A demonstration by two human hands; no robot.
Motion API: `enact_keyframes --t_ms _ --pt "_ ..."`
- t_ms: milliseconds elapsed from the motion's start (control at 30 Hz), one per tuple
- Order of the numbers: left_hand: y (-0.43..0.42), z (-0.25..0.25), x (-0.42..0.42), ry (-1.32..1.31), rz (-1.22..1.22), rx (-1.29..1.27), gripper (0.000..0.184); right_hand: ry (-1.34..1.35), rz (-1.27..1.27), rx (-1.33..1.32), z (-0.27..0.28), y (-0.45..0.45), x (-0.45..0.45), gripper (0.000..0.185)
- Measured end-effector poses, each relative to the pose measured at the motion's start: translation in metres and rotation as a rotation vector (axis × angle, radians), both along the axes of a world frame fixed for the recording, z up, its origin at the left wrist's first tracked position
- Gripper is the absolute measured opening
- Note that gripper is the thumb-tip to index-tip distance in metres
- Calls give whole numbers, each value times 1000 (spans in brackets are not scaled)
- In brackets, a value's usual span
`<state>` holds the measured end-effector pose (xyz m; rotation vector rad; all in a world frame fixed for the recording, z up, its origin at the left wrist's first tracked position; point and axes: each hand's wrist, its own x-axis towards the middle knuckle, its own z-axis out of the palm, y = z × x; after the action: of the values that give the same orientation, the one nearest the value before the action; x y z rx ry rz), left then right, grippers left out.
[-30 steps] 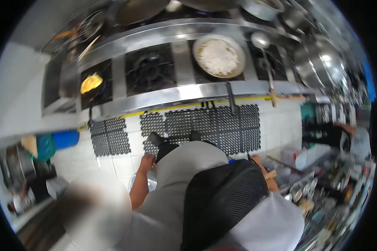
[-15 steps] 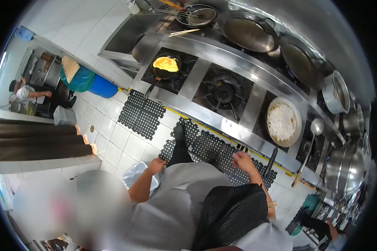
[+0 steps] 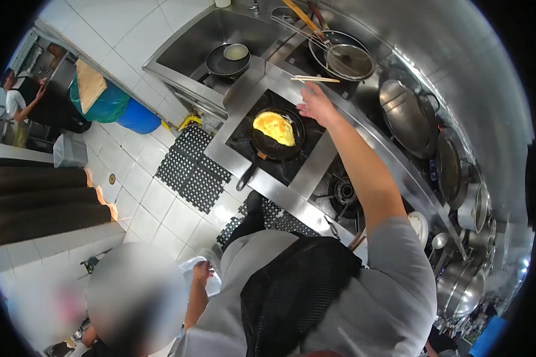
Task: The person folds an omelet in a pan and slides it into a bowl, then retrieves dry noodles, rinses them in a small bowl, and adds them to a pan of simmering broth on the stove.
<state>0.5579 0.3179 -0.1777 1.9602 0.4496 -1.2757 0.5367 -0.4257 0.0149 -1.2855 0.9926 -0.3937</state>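
My right hand (image 3: 318,106) reaches over the stove with fingers apart, right beside a pair of wooden chopsticks (image 3: 315,79) on the steel ledge. A gap shows between its thumb and fingers, and nothing is held. Below and left of it, a folded yellow omelette (image 3: 274,128) lies in a black frying pan (image 3: 280,152) on the left burner, the pan's handle pointing toward me. Low at my side hangs my left hand (image 3: 202,272), empty with loosely bent fingers, near a bin lined with clear plastic (image 3: 215,284).
A sink (image 3: 187,44) at the far left holds another pan with a small bowl. Along the back stand a strainer (image 3: 348,62) over a pan, large woks (image 3: 408,119) and pots (image 3: 471,208). My arm partly hides a pale pan (image 3: 420,229). A person (image 3: 27,101) works at the left.
My right hand has moved from beside my waist, up and forward to the chopsticks. My left hand has dropped lower at my side. The view has shifted toward the sink.
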Motion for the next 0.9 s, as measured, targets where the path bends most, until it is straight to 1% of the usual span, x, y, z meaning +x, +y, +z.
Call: enact_keyframes --t_ms 33,67,133,167,233,267,300,333,367,400,433,467,500,567,633,700,767,800,867,900 --pt "-1 0 6 12 5 2 32 -41 -63 62 -9 -19 28 62" --pt "-2 2 11 -2 82 -28 33 -29 -60 67 -11 -33 51 62" --pt "-8 14 18 -49 190 -66 34 -6 -202 133 -19 -52 86 51" --pt "-15 17 23 -39 190 -56 34 7 -202 142 -25 -61 100 51" --pt "-29 20 32 -8 115 -37 34 49 -347 297 -38 -73 112 41" --pt "-37 18 39 12 79 -54 33 26 -358 283 -42 -74 113 36" --pt "-47 14 48 26 73 -49 33 39 -366 285 -45 -73 112 36" --pt "-58 7 58 37 14 -78 36 12 -389 241 -47 -72 111 34" --pt "-69 3 70 47 -48 -106 41 -17 -415 199 -49 -67 106 31" --pt "-83 2 89 56 -179 -136 39 -10 -430 203 -40 -56 98 31" --pt "-101 6 109 66 -309 -163 37 -34 -387 92 -16 -36 87 27" --pt "-128 24 129 72 -431 -217 35 -54 -340 -15 5 -13 73 23" --pt "-164 55 147 79 -551 -272 33 -44 -352 -4 18 9 55 23" --pt "-258 158 161 60 -643 -380 37 -48 -138 -101 45 54 18 19" --pt "-321 204 155 51 -685 -626 36 127 91 -115 73 101 -16 20" --pt "-381 222 134 30 -740 -877 37 76 214 -73 79 141 -46 22" --pt "-424 224 91 4 -575 -890 37 58 256 -35 77 172 -67 22" --pt "-437 222 75 0 -583 -890 37 7 287 -38 73 182 -75 23" --pt "-454 215 47 299 -374 -1004 35 34 269 -30 67 192 -91 24" --pt "-456 213 36 296 -383 -1000 35 64 250 -16 65 195 -97 25"
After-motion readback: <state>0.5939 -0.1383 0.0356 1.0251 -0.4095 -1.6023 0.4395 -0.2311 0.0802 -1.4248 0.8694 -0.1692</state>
